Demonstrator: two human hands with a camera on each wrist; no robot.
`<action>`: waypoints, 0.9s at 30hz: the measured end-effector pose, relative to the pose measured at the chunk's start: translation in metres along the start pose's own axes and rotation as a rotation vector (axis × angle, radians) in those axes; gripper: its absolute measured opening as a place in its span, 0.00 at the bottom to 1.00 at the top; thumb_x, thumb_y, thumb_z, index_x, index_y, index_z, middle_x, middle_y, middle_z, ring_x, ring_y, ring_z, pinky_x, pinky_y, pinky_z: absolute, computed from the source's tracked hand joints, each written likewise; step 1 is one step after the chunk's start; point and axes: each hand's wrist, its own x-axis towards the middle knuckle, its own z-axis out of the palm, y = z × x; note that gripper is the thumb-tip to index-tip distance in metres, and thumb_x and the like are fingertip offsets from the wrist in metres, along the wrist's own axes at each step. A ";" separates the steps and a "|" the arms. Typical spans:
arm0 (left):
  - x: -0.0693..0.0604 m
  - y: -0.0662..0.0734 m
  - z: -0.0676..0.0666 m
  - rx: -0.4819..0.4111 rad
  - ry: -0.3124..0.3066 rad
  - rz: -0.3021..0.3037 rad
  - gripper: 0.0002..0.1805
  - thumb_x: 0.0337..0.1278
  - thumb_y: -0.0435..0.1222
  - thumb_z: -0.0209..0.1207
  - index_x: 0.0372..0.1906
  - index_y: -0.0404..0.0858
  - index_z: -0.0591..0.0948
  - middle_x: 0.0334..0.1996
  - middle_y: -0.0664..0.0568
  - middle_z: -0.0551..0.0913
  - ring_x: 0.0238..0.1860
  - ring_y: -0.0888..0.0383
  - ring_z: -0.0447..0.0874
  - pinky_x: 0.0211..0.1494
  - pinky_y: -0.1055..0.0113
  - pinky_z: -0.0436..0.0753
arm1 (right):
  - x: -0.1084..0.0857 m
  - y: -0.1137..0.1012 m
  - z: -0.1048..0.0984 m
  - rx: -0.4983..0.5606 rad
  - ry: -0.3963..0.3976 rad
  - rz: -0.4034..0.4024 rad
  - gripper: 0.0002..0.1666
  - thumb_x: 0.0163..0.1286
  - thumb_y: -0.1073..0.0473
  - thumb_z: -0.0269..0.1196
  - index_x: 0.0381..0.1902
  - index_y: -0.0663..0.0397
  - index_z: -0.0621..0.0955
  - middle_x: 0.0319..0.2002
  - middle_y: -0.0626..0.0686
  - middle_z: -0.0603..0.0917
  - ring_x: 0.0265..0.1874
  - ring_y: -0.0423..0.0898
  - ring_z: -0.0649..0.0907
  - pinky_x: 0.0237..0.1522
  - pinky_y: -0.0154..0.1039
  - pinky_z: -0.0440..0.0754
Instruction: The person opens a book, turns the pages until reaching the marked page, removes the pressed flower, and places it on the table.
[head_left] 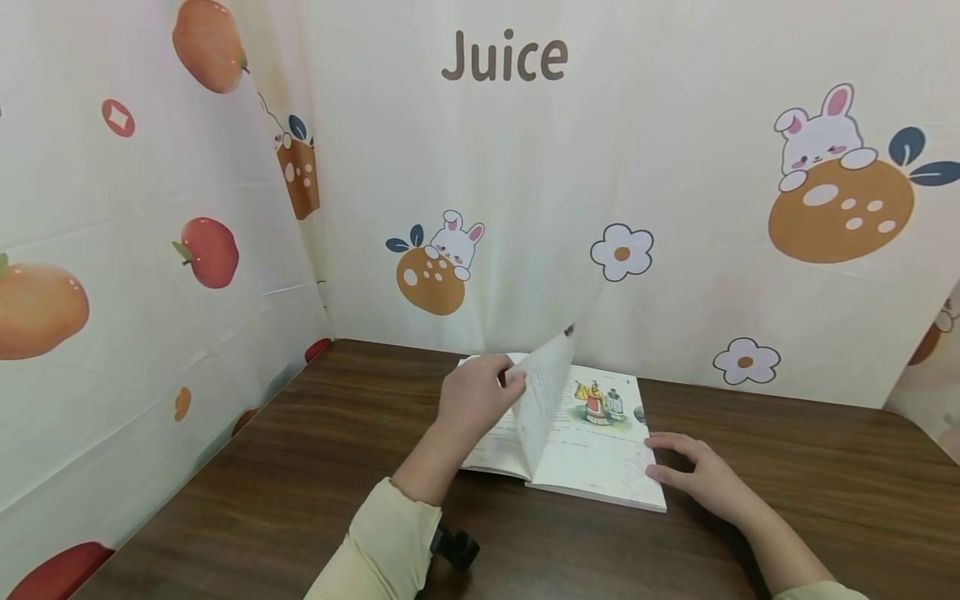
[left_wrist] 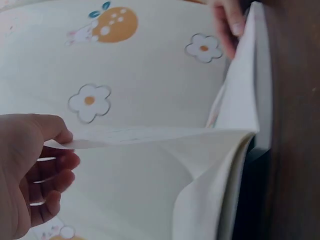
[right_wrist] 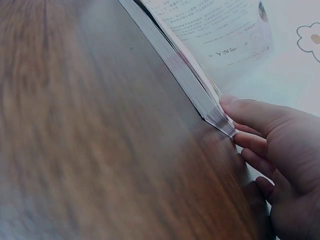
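An open book [head_left: 600, 467] lies on the brown table, its right page printed with text and a drawing of robed figures. My left hand [head_left: 480, 396] pinches a raised page [head_left: 543, 387] between thumb and fingers. That page stands upright near the book's middle, and the left wrist view shows it stretched from the hand [left_wrist: 30, 170] to the binding. At the book's right edge rests my right hand [head_left: 701, 475], its fingers loosely bent. In the right wrist view the thumb [right_wrist: 250, 112] touches the page edge close to the near corner; part of the contact is hidden.
The dark wooden table [head_left: 300, 467] carries the book near its back edge. Behind it hangs a pale curtain [head_left: 540, 167] printed with fruit, rabbits and flowers, and another stretch of it lines the left side. A black strap device [head_left: 455, 547] sits at the left wrist.
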 end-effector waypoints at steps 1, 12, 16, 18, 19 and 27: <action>0.001 -0.003 -0.003 0.002 -0.026 -0.025 0.13 0.54 0.41 0.57 0.16 0.46 0.74 0.12 0.61 0.68 0.16 0.63 0.65 0.16 0.70 0.62 | 0.000 0.000 0.000 -0.001 -0.001 0.001 0.32 0.58 0.40 0.64 0.55 0.51 0.76 0.60 0.61 0.70 0.60 0.63 0.62 0.51 0.69 0.59; 0.009 -0.035 -0.030 0.044 -0.349 -0.258 0.13 0.57 0.42 0.55 0.20 0.44 0.76 0.16 0.55 0.72 0.20 0.57 0.69 0.21 0.66 0.66 | 0.001 0.001 0.000 0.007 -0.009 0.005 0.33 0.57 0.40 0.64 0.56 0.51 0.76 0.60 0.62 0.69 0.60 0.64 0.61 0.51 0.70 0.58; 0.007 -0.045 -0.038 0.099 -0.425 -0.278 0.12 0.53 0.39 0.56 0.17 0.43 0.75 0.14 0.55 0.71 0.19 0.58 0.67 0.20 0.66 0.64 | 0.001 0.000 0.000 0.010 -0.009 0.010 0.33 0.57 0.40 0.64 0.55 0.51 0.76 0.61 0.62 0.69 0.60 0.64 0.61 0.51 0.69 0.57; 0.006 -0.048 -0.041 0.142 -0.464 -0.290 0.12 0.50 0.38 0.57 0.14 0.43 0.75 0.12 0.56 0.70 0.17 0.59 0.66 0.19 0.66 0.63 | 0.001 0.000 0.000 0.010 -0.010 0.013 0.33 0.57 0.40 0.64 0.55 0.51 0.76 0.61 0.62 0.69 0.60 0.64 0.61 0.51 0.69 0.57; 0.005 -0.050 -0.042 0.165 -0.486 -0.298 0.12 0.48 0.37 0.57 0.13 0.42 0.75 0.11 0.56 0.69 0.17 0.59 0.66 0.18 0.66 0.62 | 0.001 0.000 0.000 0.009 -0.010 0.014 0.33 0.57 0.40 0.64 0.55 0.51 0.76 0.61 0.62 0.69 0.60 0.64 0.61 0.51 0.69 0.57; 0.002 -0.055 -0.041 0.280 -0.664 -0.337 0.10 0.49 0.37 0.61 0.19 0.39 0.78 0.14 0.52 0.74 0.17 0.58 0.68 0.21 0.65 0.67 | 0.000 0.000 0.000 0.013 -0.011 0.023 0.33 0.57 0.39 0.64 0.56 0.51 0.76 0.61 0.61 0.69 0.60 0.63 0.61 0.51 0.70 0.57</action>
